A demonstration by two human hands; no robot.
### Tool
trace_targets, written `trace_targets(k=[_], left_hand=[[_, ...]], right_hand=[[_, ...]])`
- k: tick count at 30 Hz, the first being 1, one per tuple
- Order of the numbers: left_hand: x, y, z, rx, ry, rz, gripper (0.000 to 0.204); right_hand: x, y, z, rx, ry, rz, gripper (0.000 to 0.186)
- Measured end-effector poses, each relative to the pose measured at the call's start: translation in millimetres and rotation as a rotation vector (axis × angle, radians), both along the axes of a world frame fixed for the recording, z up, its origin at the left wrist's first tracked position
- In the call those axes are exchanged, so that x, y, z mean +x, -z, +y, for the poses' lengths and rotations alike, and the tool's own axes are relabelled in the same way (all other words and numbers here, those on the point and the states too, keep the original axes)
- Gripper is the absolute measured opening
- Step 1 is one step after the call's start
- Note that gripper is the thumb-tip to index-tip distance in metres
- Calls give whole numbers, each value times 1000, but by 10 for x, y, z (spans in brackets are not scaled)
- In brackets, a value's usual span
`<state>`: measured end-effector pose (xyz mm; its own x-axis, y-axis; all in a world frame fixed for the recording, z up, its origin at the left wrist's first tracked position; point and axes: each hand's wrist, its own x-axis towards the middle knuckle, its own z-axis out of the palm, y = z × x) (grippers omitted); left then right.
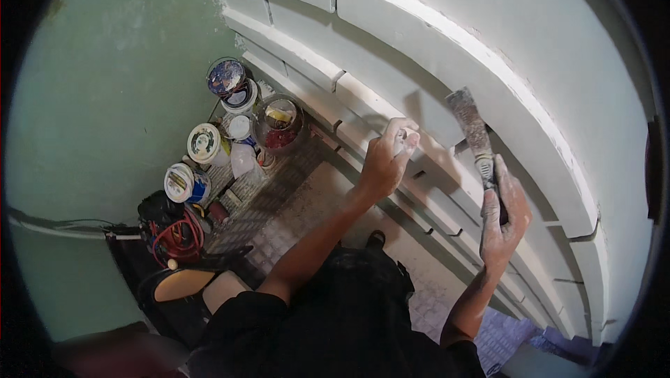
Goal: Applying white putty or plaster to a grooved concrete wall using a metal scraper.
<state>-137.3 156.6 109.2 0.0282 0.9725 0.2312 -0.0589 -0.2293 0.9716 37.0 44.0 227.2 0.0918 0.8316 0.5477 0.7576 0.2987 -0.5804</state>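
Right grip: closed round the handle of a scraper, blade up and in front of the white stepped moulding. Blade is crusted; can't tell if it touches. Left grip: fingers curled near a lower ledge. Pale pinkish bit at the fingertips, can't tell if held piece or coated finger, so can't call it loaded or free.

Containers, clustered by the green wall, well apart from the scraper:
- dark blue pail at the back, white-smeared top; lid or contents unclear
- white pail just beside it, dark inside the rim, contents unclear
- round basin: reddish stuff at the bottom, smaller vessel with something yellow at its upper side
- small tub, white top
- lidded white bucket, dark green marks on lid
- white-and-blue bucket, yellowish item on top
- translucent bag near the tubs, contents unclear
- black bag, red hose coiled against it

Labels: printed marks on the lidded bucket, too small to read.
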Motion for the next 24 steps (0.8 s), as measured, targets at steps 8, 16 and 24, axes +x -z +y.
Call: trace_targets(k=[8, 16, 24], left_hand=[[28, -206, -94, 399, -71, 209, 22], [43, -224, -129, 297, -102, 227, 21], [26, -209, -89, 331, -110, 209, 26]], right_hand=[[143, -137, 168, 13, 23, -97, 42], [68, -115, 555, 95, -120, -57, 42], [-199, -50, 868, 100, -207, -103, 44]])
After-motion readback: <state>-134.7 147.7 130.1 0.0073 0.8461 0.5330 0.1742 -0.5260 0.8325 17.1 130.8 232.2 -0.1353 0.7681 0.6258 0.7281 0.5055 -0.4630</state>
